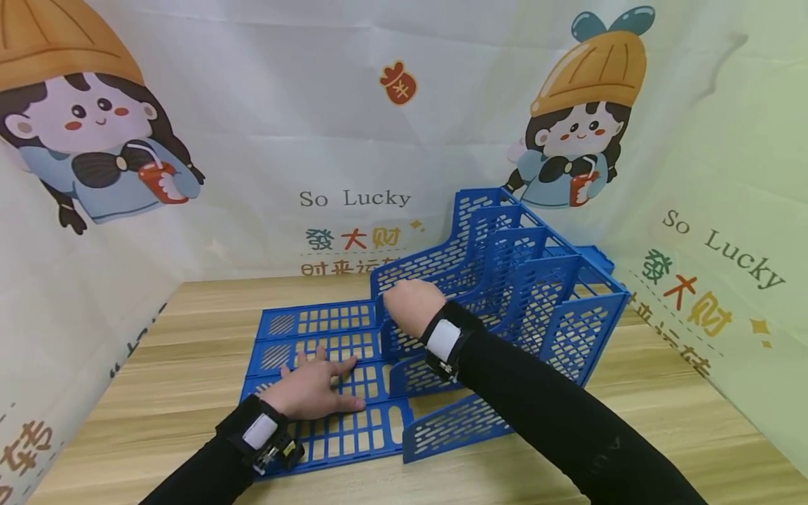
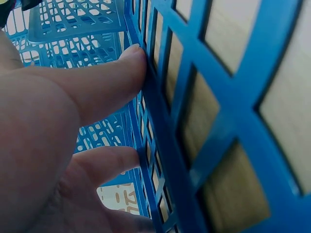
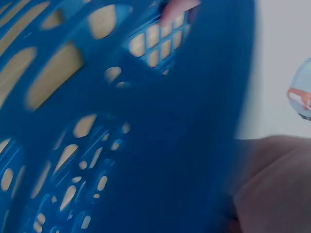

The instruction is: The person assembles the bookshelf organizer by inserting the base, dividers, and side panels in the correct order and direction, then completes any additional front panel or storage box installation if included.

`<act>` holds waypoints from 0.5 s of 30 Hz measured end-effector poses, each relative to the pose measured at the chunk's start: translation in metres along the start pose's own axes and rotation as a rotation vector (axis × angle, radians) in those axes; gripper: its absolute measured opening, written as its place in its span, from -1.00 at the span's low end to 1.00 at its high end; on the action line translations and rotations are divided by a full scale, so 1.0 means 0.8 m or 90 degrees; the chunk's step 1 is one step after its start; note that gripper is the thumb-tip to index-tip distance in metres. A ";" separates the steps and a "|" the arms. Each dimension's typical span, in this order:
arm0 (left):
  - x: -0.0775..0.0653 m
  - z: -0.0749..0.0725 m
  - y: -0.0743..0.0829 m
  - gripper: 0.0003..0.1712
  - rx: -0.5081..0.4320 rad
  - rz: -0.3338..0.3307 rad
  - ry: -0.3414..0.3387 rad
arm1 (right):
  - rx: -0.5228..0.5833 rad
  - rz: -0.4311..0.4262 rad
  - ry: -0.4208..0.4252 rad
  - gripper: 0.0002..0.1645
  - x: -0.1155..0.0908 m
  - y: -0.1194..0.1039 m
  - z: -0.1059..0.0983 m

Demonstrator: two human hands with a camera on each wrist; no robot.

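Observation:
A blue plastic file rack (image 1: pixel 568 337) with perforated upright dividers stands on the table at the right of the head view. Flat on the wood to its left lies its gridded panel (image 1: pixel 372 438), made of several strips side by side. My left hand (image 1: pixel 315 389) rests on this panel with fingers spread; in the left wrist view the thumb (image 2: pixel 109 82) touches the lattice. With curled fingers, my right hand (image 1: pixel 413 305) grips the low front end of a divider (image 1: pixel 435 263) towards the back. A blurred blue sheet partly hides that hand in the right wrist view.
Wood-grain table (image 1: pixel 158 379) surrounds the rack. A printed cloth backdrop (image 1: pixel 265 126) rises close behind it and along both sides. One front divider (image 1: pixel 454 424) angles out over the near part of the table, below my right forearm.

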State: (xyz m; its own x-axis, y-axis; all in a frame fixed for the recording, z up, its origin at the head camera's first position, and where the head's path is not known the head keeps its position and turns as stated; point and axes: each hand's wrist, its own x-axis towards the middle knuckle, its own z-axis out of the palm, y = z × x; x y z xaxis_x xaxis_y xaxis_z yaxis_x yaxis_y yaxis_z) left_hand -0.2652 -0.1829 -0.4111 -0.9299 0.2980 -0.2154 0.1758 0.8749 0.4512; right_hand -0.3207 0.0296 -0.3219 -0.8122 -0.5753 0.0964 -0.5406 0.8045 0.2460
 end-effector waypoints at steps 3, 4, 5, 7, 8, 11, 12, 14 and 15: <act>0.001 0.002 0.000 0.03 0.001 0.003 0.002 | 0.017 -0.032 -0.022 -0.84 -0.002 0.003 -0.003; 0.002 0.003 0.000 0.04 0.002 0.004 0.002 | 0.025 -0.042 -0.032 -0.85 -0.003 0.004 -0.004; 0.002 0.004 0.000 0.04 0.005 0.005 0.003 | 0.036 -0.050 -0.038 -0.86 -0.005 0.005 -0.004; 0.002 0.005 -0.002 0.04 0.000 0.003 0.000 | 0.049 -0.061 -0.037 -0.84 -0.011 0.005 -0.010; 0.001 0.006 -0.002 0.04 -0.004 0.002 -0.003 | 0.068 -0.062 -0.032 -0.83 -0.017 0.004 -0.014; 0.002 0.009 -0.001 0.05 -0.005 0.003 -0.008 | 0.174 -0.097 -0.032 -0.81 -0.047 0.002 -0.032; 0.002 0.010 -0.001 0.05 -0.007 0.004 -0.009 | 0.215 -0.124 -0.050 -0.80 -0.060 0.001 -0.039; 0.002 0.009 0.000 0.04 -0.003 0.006 -0.009 | 0.294 -0.172 -0.125 -0.77 -0.085 0.000 -0.048; 0.002 0.008 0.000 0.04 0.003 0.007 -0.006 | 0.319 -0.194 -0.174 -0.77 -0.096 0.000 -0.050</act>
State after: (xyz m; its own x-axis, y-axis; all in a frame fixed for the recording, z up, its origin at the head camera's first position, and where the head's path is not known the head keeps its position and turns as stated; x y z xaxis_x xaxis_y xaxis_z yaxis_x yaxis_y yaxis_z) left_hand -0.2645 -0.1800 -0.4168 -0.9246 0.3115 -0.2191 0.1875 0.8731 0.4500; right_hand -0.2492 0.0678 -0.2905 -0.5963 -0.7841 -0.1722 -0.7392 0.6199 -0.2633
